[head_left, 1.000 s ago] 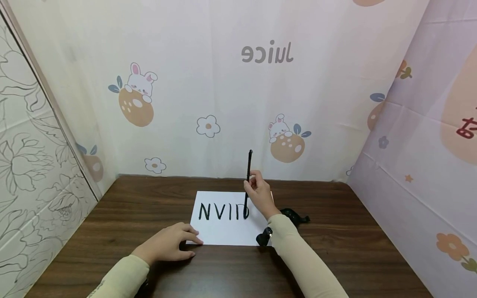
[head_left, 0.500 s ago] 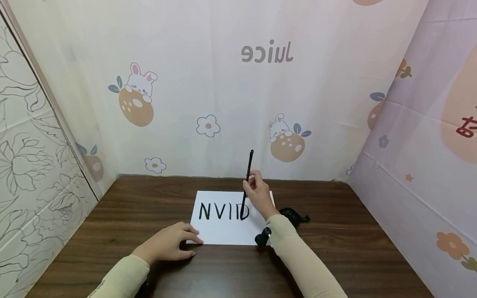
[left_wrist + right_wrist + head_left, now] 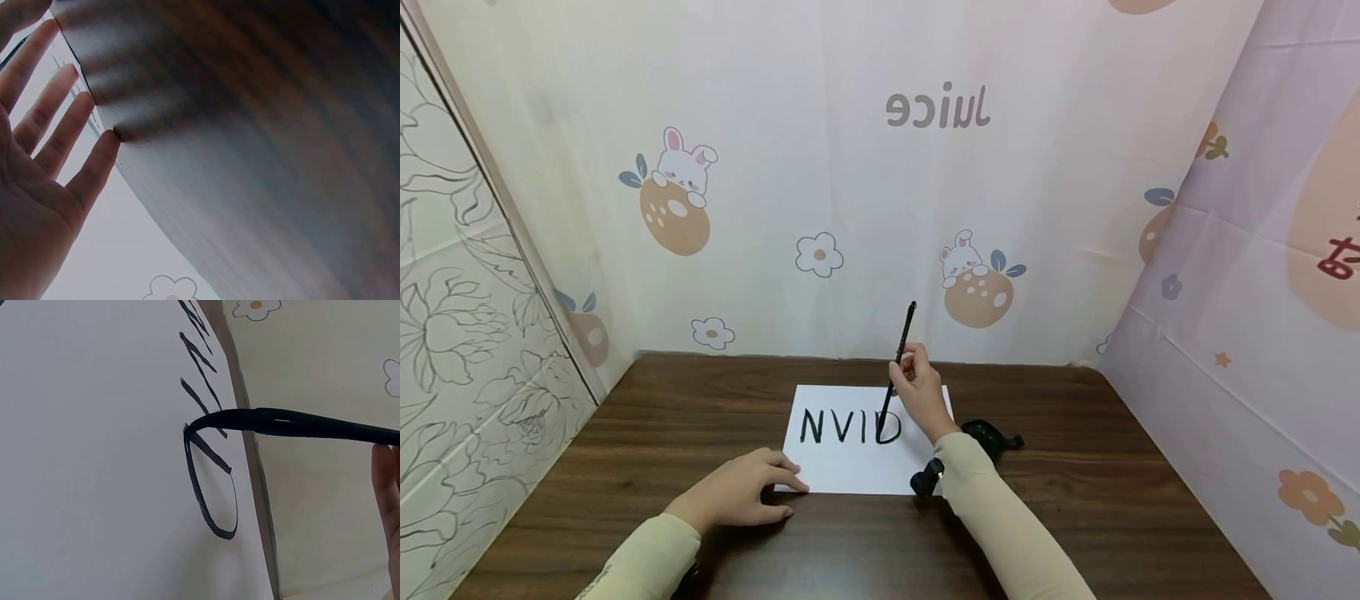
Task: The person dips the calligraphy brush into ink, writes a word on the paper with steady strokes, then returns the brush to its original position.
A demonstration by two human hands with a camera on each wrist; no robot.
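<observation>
My right hand (image 3: 920,392) pinches a slim black writing brush (image 3: 904,333), its handle leaning up to the right. In the right wrist view the bent, ink-black brush tip (image 3: 199,422) touches the paper at the lower end of the letter D's upright stroke. The sheet of white paper (image 3: 842,471) bears the black letters N, V, I and D (image 3: 891,427). My left hand (image 3: 741,487) rests at the sheet's near left corner, fingers spread and relaxed; the left wrist view shows those fingers (image 3: 94,165) extended along the table.
A black rounded object with a short spout-like end (image 3: 992,435) lies right of the paper, partly behind the right sleeve (image 3: 1000,508). The dark wooden table (image 3: 1097,492) is bordered by printed curtains (image 3: 850,183) at the back and sides.
The brush tip has moved left along the bottom of the D, closing its curve against the upright. The handle leans further right. My left hand has stayed put.
</observation>
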